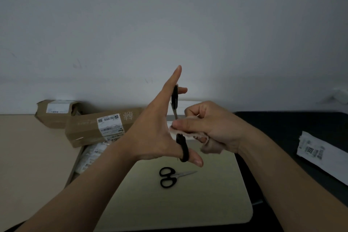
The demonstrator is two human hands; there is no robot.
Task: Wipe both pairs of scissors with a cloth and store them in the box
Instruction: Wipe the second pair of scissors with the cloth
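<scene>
The table (28, 152) shows pale beige left of the left grip (156, 133). Below both grips lies a cream mat (188, 207) carrying black-handled scissors (170, 176), flat, blades closed. Left of the left grip sit a long cardboard parcel (84, 130) and behind it a shorter parcel (56, 114). Right of the right grip (211, 124), a black mat (282, 128) bears a white label sheet (320, 154).

A cream mat (188, 203) lies on a tan tabletop (28, 147) beside a black surface (282, 124) bearing a white barcoded packet (320, 154), with two labelled cardboard parcels (84, 130) (56, 113) against the grey wall (169, 24).
</scene>
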